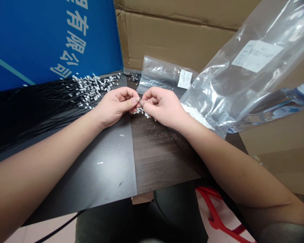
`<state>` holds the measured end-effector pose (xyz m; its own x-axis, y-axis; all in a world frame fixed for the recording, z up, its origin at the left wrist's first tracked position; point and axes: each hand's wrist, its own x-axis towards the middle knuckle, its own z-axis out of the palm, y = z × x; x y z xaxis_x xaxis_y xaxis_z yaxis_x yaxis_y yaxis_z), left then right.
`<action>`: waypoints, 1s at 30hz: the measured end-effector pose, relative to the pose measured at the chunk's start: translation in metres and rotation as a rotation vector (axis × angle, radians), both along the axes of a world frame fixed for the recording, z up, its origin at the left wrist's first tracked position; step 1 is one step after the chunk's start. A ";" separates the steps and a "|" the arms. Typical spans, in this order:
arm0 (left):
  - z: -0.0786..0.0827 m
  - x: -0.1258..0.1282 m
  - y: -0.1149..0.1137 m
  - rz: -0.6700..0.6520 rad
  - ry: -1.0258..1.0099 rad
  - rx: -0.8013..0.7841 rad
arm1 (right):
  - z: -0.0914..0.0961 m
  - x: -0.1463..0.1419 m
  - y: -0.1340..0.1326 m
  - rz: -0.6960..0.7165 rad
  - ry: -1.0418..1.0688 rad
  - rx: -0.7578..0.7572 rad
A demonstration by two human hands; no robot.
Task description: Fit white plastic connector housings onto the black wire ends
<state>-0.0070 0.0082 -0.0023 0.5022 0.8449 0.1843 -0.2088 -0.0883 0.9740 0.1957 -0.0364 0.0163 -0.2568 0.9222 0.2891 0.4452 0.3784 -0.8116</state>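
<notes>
My left hand (115, 105) and my right hand (164, 104) meet fingertip to fingertip above the dark wood-patterned tabletop (152, 148). The left thumb and forefinger pinch a tiny white piece (138, 99), its exact kind too small to tell. Closed in a pinch right beside it, my right fingers hide whatever they hold. Several loose small white pieces (143, 112) lie under and behind the fingers. To the left rests a thick bundle of thin black wires (27, 104), many with white connector-like ends (91, 88).
A large clear plastic bag (218, 84) with white pieces in its bottom leans at the right, beside a clear bottle (273, 108). Behind my hands lies a smaller labelled bag (159, 72). Cardboard (187, 30) and a blue panel (40, 37) stand at the back.
</notes>
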 end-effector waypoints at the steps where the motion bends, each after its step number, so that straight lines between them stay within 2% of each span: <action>1: 0.000 0.000 0.000 -0.002 0.000 -0.001 | 0.000 0.000 0.000 0.000 -0.007 0.010; 11: 0.000 -0.001 0.001 -0.002 0.027 0.013 | 0.003 -0.006 -0.007 -0.051 -0.066 0.045; 20: 0.000 -0.001 0.001 -0.007 0.055 0.007 | 0.006 -0.009 -0.008 -0.052 0.081 -0.161; 30: 0.001 0.000 -0.001 0.006 0.063 0.010 | 0.007 -0.008 -0.007 -0.024 0.121 -0.202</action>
<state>-0.0069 0.0075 -0.0017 0.5081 0.8461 0.1611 -0.1467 -0.0993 0.9842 0.1880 -0.0430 0.0231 -0.2087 0.9699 0.1251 0.3473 0.1931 -0.9177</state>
